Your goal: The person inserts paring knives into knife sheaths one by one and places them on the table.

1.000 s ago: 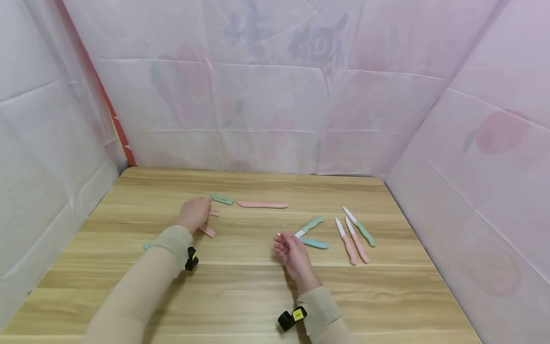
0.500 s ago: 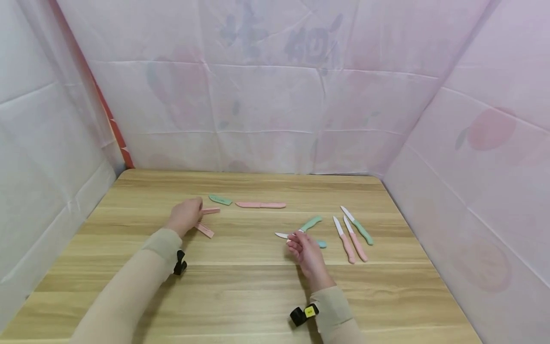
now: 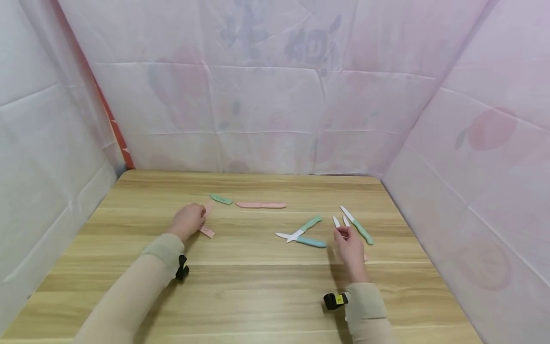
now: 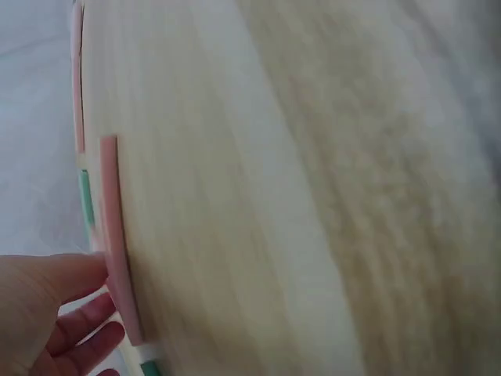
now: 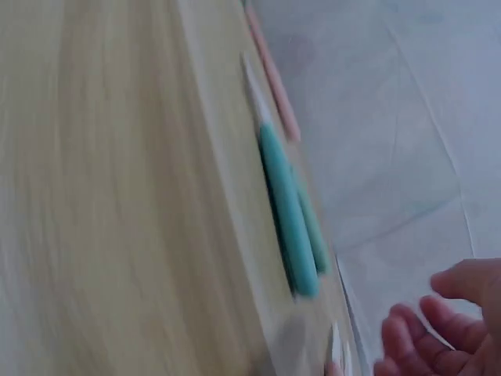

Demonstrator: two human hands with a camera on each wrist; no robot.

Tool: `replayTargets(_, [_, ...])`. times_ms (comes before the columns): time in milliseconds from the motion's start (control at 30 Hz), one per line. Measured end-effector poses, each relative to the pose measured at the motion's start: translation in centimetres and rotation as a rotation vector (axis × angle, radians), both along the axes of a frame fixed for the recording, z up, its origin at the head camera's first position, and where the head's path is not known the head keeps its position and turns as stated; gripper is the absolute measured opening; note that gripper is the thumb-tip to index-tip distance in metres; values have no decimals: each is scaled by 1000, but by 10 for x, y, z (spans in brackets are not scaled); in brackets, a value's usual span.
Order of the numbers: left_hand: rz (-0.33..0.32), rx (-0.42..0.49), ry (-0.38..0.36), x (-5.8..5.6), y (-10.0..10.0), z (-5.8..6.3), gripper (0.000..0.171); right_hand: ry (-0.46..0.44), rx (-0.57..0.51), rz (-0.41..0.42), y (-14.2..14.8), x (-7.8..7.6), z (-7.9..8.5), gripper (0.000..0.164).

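Note:
In the head view my left hand (image 3: 189, 220) pinches a pink knife sheath (image 3: 209, 209), which tilts up and away from the fingertips. A second pink sheath (image 3: 206, 231) lies just in front of it on the table; the left wrist view shows this sheath (image 4: 117, 235) beside the thumb. My right hand (image 3: 350, 248) is over two pink-handled knives, whose white blades (image 3: 336, 221) stick out past the fingers while the hand covers most of their handles. In the right wrist view its fingers (image 5: 427, 345) are loosely bent, with nothing between them.
A green-handled knife (image 3: 362, 231) lies right of my right hand. Another green knife (image 3: 311, 223) crosses a blue-handled one (image 3: 311, 242) mid-table. Farther back are a green sheath (image 3: 221, 199) and a sheathed pink knife (image 3: 260, 205). Cloth walls (image 3: 266, 110) enclose the wooden table.
My right hand has moved right, from the crossed green and blue knives to the pink ones. At my left hand, the rear pink sheath has turned from lying sideways to pointing away.

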State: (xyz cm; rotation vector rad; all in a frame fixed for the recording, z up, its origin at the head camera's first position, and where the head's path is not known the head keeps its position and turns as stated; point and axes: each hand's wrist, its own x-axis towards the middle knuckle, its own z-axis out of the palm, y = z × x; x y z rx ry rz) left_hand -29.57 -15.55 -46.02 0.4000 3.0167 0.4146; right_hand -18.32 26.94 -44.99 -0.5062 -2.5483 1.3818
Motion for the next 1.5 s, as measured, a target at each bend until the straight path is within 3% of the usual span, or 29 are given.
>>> replayTargets(100, [30, 22, -8, -3, -3, -2, 13, -88, 211, 32, 15, 4, -1, 29])
replayTargets(333, [37, 23, -20, -8, -7, -5, 10, -218, 435, 90, 30, 9, 0, 34])
replayTargets(600, [111, -36, -44, -8, -5, -4, 29, -257, 494, 121, 32, 9, -3, 23])
replayTargets(800, [158, 27, -15, -8, -12, -7, 20, -247, 460, 171, 32, 6, -5, 24])
replayTargets(933, [188, 174, -49, -3, -16, -5, 21, -249, 429, 184, 33, 5, -6, 24])
replayTargets(1133, [284, 587, -105, 9, -14, 6, 30, -201, 320, 111, 36, 7, -3, 41])
replayTargets(1367, [368, 1020, -216, 21, -2, 18, 40, 9, 222, -82, 33, 6, 1, 31])
replayTargets(1500, [354, 1240, -285, 31, 12, 24, 38, 185, -17, -182, 28, 3, 1, 23])
